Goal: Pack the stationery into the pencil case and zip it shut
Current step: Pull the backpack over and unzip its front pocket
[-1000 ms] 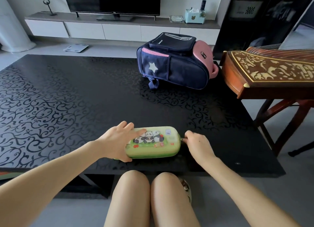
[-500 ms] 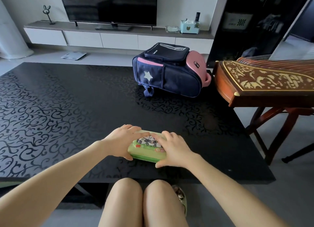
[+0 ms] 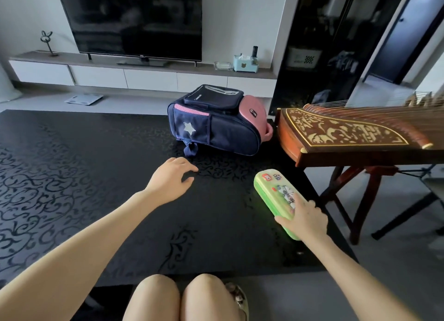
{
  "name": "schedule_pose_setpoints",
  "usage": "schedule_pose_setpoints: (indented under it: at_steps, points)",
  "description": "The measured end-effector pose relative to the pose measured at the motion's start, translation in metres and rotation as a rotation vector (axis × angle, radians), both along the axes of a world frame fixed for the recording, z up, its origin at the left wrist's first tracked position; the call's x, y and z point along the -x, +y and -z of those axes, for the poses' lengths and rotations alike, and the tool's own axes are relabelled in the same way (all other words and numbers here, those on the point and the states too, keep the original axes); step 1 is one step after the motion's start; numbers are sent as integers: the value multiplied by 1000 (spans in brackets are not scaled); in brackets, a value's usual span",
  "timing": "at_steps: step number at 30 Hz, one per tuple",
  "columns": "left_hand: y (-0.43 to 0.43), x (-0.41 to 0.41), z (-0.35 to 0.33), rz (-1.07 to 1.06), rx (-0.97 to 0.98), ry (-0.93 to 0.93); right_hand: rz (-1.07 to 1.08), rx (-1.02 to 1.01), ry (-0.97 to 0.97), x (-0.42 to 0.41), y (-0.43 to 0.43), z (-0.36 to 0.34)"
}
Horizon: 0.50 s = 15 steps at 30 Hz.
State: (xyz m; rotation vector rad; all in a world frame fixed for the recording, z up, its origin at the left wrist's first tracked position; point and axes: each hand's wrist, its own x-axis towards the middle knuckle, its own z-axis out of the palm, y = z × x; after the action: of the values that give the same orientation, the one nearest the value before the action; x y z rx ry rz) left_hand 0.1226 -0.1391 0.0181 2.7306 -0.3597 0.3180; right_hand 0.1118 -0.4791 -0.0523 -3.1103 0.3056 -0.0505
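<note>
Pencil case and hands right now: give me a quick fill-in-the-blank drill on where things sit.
1. The green pencil case lies near the table's ____ edge.
2. The ____ hand rests on the case's near end.
3. The left hand holds ____, fingers toward the backpack.
4. The case's lid is ____.

Missing words: right; right; nothing; closed

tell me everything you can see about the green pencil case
The pencil case is a bright green, hard-looking oblong shell with rounded ends and a cartoon panda print plus small stickers on its lid. It appears closed, lying flat and angled near the black table's right edge. The right hand rests on its near end; the left hand is apart.
</note>
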Motion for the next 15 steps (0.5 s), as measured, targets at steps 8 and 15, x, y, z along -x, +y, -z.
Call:
schedule_pose_setpoints:
  at_steps: [8,15]
  points:
    - [-15,-38,-13,14,54,-110,-182,-51,-212,-61,25,-44]
    - [-11,-89,-8,34,67,-151,-199,-285,-208,-175,73,-69]
